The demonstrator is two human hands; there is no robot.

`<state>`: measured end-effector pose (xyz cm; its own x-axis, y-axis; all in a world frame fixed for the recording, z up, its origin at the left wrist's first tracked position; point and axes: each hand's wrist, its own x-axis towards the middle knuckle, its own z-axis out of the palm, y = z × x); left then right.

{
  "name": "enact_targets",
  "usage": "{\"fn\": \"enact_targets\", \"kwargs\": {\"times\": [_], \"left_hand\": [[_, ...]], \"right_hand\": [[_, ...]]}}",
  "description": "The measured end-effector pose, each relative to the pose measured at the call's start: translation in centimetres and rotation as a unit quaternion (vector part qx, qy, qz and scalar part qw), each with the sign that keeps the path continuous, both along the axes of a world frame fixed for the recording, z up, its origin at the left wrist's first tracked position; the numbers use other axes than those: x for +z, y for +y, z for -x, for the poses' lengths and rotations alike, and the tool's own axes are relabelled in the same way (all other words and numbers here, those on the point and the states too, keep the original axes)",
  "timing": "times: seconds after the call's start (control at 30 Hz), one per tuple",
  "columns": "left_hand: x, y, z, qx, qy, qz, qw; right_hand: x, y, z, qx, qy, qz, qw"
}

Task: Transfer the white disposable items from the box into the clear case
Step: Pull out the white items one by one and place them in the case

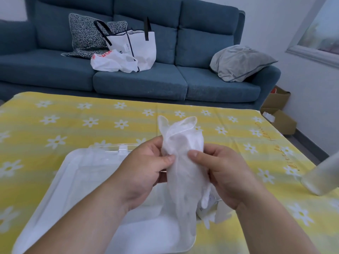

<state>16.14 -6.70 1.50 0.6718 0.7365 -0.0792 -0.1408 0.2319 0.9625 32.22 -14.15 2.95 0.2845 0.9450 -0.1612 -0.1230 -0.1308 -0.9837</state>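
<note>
Left hand: the left hand (146, 167) is curled, with its thumb pressed on the front of a white glove (183, 162) and its fingers wrapped behind it.
Right hand: the right hand (225, 173) grips the same glove from the other side, thumb on the front and fingers curled round the back.
Glove: thin, white and crumpled. It is held upright between the two hands, with its open cuff pointing up and away from the person. Its lower end hangs down over the right part of the clear case.
Clear case: the clear case (73, 180) lies on the surface below the hands, mostly under the left forearm. A small latch shows on its far edge, and something pale white shows in its near end.
Box: only a corner of the box (211, 206) shows, just right of the case and under the right wrist. White glove fingers poke out of it.
Surface: the surface (73, 116) is covered by a yellow cloth printed with white daisies.
Right edge: a blurred, pale, rounded object (321, 176); I cannot tell what it is.
Behind: a blue sofa (139, 83) holds a white tote bag (139, 48), a white plastic bag (113, 61), a patterned cushion (82, 33) and a grey pillow (242, 63).
Floor, right: cardboard boxes (280, 118) stand beside the sofa's end.
</note>
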Motion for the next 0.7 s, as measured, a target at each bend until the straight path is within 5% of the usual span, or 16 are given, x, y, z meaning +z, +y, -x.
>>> {"fn": "enact_targets", "kwargs": {"times": [0.23, 0.43, 0.7], "left_hand": [[-0.3, 0.4, 0.8, -0.006, 0.005, 0.019, 1.0], [0.2, 0.4, 0.5, 0.052, 0.037, 0.019, 0.998], [0.8, 0.5, 0.6, 0.056, 0.065, 0.007, 0.996]], "right_hand": [[-0.2, 0.1, 0.1, -0.016, -0.026, -0.051, 0.998], [0.3, -0.2, 0.3, 0.042, 0.065, -0.039, 0.996], [0.3, 0.2, 0.0, -0.043, 0.109, -0.076, 0.99]]}}
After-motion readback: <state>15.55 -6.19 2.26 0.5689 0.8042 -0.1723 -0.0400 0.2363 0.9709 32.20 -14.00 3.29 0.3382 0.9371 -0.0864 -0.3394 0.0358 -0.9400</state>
